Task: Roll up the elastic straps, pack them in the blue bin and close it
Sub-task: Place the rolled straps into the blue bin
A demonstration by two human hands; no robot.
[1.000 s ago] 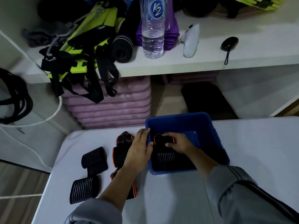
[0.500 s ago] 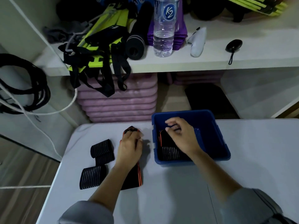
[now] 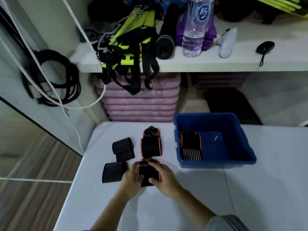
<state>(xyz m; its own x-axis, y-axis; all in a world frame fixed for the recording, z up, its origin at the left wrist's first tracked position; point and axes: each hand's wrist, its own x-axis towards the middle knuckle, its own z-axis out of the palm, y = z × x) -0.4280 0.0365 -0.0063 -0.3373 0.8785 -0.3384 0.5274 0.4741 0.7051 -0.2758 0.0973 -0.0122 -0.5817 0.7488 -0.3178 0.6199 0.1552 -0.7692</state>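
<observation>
The blue bin point(image 3: 240, 140) stands open on the white table point(image 3: 250, 189), with rolled black straps point(image 3: 190, 145) against its left wall. On the table lies a black strap with orange edges point(image 3: 148, 174). My left hand point(image 3: 131, 179) grips its left side and my right hand point(image 3: 164, 177) grips its right side, thumbs on top. Just beyond it lies a second orange-edged strap point(image 3: 150, 143). Black ribbed straps point(image 3: 123, 148) sit to the left, and another ribbed strap point(image 3: 114, 172) lies beside my left hand. No lid is in view.
A shelf point(image 3: 216, 64) behind the table carries a water bottle point(image 3: 195, 30), yellow-black harness straps point(image 3: 128, 52) hanging over its edge and a black foam roll point(image 3: 165, 45). Pink mats point(image 3: 140, 104) are stacked below it. Black cables point(image 3: 55, 80) hang at the left.
My right hand left the bin and came to the near strap on the table. My left hand moved back from the far strap to the same near strap. The camera view shifted left.
</observation>
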